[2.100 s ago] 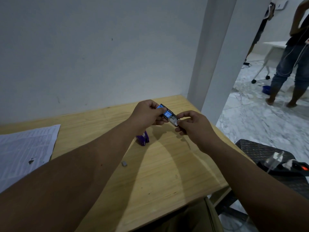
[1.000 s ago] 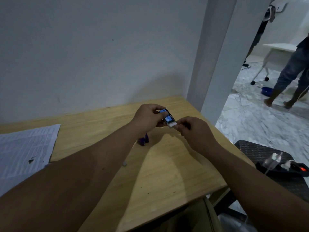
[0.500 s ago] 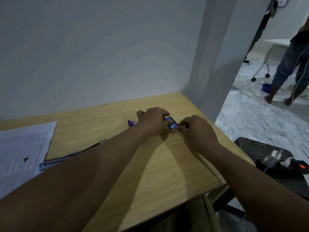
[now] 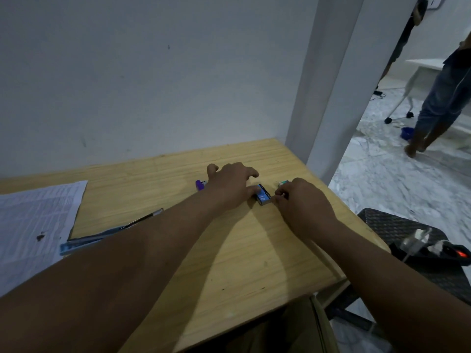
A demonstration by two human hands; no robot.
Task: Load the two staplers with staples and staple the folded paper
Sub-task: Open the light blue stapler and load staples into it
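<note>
Near edge of the light wooden table (image 4: 242, 276) runs diagonally bottom-centre to right; front right corner sits just beside a dark woven-pattern stool (image 4: 397, 225) carrying a power strip with a red light (image 4: 448, 253). Both forearms cross the bare middle of the tabletop; open wood between them and toward the front edge.

Left side: white printed paper sheet (image 4: 33, 220) lies flat, overhanging toward the left frame edge, with a blue pen (image 4: 107, 233) touching its right border, angled toward the hands.

Further in, small blue staple box marked "10" (image 4: 262, 197) rests on the table between the hands. Left hand (image 4: 229, 184) palm-down, fingers spread, thumb side touching the box's left end; not wrapped around it. Right hand (image 4: 303, 202) curled, fingertips pinched together at the box's right end; whether it holds staples, cannot tell.

Purple small stapler (image 4: 200, 184) peeks out just left of the left hand. Pale green small object (image 4: 283, 183), partly hidden behind the right hand, probably the second stapler.

Far: table back edge meets the grey-white wall (image 4: 153, 72); white pillar (image 4: 331, 85) stands at the back right corner. Beyond, marble floor and a standing person's legs in jeans (image 4: 438, 103).
</note>
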